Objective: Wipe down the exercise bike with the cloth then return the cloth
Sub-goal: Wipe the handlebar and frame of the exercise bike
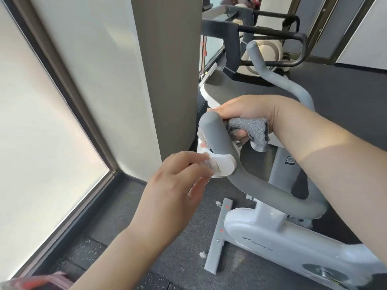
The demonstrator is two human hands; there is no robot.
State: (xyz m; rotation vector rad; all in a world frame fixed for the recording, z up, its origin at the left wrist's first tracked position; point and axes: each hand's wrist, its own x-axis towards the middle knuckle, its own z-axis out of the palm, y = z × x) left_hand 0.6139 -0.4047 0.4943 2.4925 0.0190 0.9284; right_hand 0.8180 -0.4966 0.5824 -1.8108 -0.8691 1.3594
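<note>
A white exercise bike with grey foam handlebars fills the right half of the view. My right hand grips a grey fluffy cloth and holds it against the centre of the handlebars, just right of the near upright grip. My left hand pinches the white console bracket below that grip with its fingertips. Part of the cloth is hidden behind the grip and under my right palm.
A wide grey pillar stands close to the left of the handlebars. A window with a dark frame runs along the left. Black-railed exercise machines stand behind the bike. The floor is dark speckled rubber.
</note>
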